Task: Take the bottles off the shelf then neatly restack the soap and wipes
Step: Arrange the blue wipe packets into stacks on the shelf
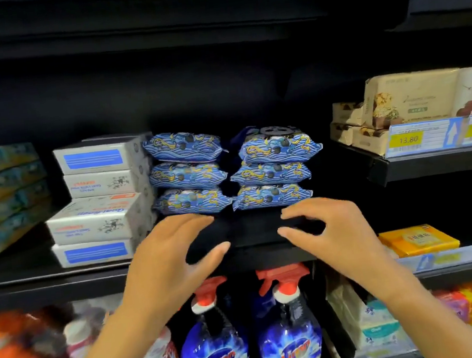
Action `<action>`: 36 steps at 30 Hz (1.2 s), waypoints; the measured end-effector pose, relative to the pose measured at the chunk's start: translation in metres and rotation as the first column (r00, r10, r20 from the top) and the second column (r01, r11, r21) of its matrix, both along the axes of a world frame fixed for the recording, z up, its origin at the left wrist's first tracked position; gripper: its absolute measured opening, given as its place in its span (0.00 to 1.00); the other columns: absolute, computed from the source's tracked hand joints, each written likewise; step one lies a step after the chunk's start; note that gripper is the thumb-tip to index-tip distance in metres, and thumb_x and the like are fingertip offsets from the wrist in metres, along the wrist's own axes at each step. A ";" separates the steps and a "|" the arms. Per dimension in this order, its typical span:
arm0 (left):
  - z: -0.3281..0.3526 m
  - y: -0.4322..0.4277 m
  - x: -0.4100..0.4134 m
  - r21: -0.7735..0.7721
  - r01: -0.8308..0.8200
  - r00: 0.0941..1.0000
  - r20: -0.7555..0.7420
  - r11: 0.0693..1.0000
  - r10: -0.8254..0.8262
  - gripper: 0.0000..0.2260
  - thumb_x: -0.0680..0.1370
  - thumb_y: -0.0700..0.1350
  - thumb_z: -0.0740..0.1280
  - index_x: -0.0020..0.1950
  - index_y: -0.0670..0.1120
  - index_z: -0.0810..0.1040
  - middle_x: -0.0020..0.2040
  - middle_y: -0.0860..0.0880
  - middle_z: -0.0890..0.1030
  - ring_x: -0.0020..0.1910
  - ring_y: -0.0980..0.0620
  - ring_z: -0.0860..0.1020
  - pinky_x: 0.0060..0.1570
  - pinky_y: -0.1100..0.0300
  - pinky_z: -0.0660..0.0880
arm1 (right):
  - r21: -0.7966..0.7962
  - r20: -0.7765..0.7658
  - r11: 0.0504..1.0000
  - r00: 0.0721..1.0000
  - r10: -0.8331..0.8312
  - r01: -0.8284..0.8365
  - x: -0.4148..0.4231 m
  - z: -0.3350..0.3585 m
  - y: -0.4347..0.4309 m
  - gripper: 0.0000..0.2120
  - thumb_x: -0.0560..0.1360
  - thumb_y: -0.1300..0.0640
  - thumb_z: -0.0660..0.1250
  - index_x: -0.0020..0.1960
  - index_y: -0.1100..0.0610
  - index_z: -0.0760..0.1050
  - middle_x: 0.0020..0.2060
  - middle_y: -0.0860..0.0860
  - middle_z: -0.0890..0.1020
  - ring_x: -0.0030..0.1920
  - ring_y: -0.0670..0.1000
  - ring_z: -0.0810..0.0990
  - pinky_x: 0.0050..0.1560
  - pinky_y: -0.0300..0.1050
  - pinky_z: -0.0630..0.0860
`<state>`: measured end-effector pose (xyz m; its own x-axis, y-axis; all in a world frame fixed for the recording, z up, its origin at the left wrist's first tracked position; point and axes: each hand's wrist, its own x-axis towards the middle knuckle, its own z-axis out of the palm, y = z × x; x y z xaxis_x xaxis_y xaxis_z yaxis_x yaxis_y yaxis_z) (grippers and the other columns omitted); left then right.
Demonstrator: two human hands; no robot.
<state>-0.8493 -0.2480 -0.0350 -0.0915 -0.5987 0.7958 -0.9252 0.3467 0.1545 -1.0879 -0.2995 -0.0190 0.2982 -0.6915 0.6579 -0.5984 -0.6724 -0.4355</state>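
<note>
Two stacks of blue patterned wipes packs stand side by side on the black shelf (pixel 252 232), the left stack (pixel 187 173) and the right stack (pixel 274 169), three packs each. To their left, white soap boxes (pixel 100 199) are piled unevenly, the third box down jutting forward. My left hand (pixel 173 255) and right hand (pixel 330 233) hover just in front of the wipes with fingers spread, holding nothing. Two blue spray bottles with red triggers (pixel 216 335) (pixel 288 325) stand on the shelf below, under my wrists.
Teal flat packs (pixel 3 191) are stacked at the far left. Beige boxes (pixel 407 102) sit on a higher shelf at right with yellow price tags (pixel 408 139). A yellow pack (pixel 419 239) lies at right; colourful bottles and packs fill the lower shelves.
</note>
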 end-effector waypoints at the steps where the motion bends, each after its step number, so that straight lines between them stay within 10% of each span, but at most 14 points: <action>1: -0.008 0.002 0.006 0.016 -0.023 1.000 0.011 1.000 0.023 0.22 0.73 0.62 0.62 0.53 0.46 0.83 0.50 0.52 0.83 0.51 0.54 0.78 0.53 0.66 0.69 | -0.072 0.047 0.997 0.999 0.009 -0.005 0.013 0.006 0.000 0.14 0.68 0.46 0.72 0.49 0.51 0.82 0.46 0.43 0.83 0.50 0.44 0.80 0.52 0.46 0.77; 6: -0.024 0.007 0.021 -0.033 -0.063 0.994 0.091 0.997 0.066 0.24 0.75 0.64 0.58 0.48 0.47 0.85 0.48 0.53 0.84 0.48 0.56 0.78 0.47 0.65 0.71 | -0.269 -0.020 0.963 0.999 0.031 -0.035 0.083 0.056 -0.016 0.21 0.71 0.51 0.71 0.62 0.57 0.75 0.59 0.50 0.79 0.62 0.50 0.74 0.61 0.41 0.68; 10: -0.026 0.006 0.021 -0.061 -0.052 0.996 0.071 0.997 0.056 0.20 0.72 0.61 0.62 0.47 0.48 0.85 0.47 0.53 0.84 0.45 0.54 0.81 0.47 0.65 0.71 | -0.214 -0.402 0.976 0.906 -0.133 0.049 0.127 0.098 -0.037 0.29 0.76 0.46 0.65 0.72 0.58 0.62 0.67 0.53 0.70 0.67 0.54 0.66 0.62 0.48 0.67; 14: -0.027 0.005 0.022 -0.080 -0.036 0.995 0.085 0.996 0.043 0.20 0.72 0.61 0.63 0.46 0.48 0.86 0.46 0.53 0.85 0.45 0.54 0.82 0.43 0.65 0.74 | -0.145 -0.589 0.983 0.788 -0.180 0.116 0.154 0.113 -0.053 0.17 0.75 0.46 0.67 0.53 0.58 0.68 0.46 0.52 0.74 0.51 0.56 0.75 0.40 0.46 0.70; 22: -0.030 0.002 0.023 -0.077 -0.016 0.996 0.085 0.997 0.022 0.19 0.73 0.60 0.64 0.46 0.46 0.85 0.46 0.52 0.85 0.45 0.53 0.82 0.42 0.61 0.78 | -0.225 -0.507 0.964 0.827 -0.243 0.145 0.159 0.101 -0.055 0.30 0.70 0.50 0.73 0.65 0.59 0.65 0.56 0.55 0.74 0.58 0.57 0.71 0.43 0.47 0.70; 36: -0.023 0.007 0.021 0.026 -0.028 0.998 0.049 0.999 0.027 0.20 0.72 0.61 0.61 0.47 0.48 0.85 0.46 0.54 0.84 0.46 0.55 0.82 0.41 0.64 0.77 | -0.383 -0.265 0.923 0.953 -0.151 0.040 0.141 0.092 -0.031 0.23 0.75 0.52 0.67 0.66 0.57 0.68 0.54 0.53 0.78 0.56 0.54 0.72 0.46 0.45 0.68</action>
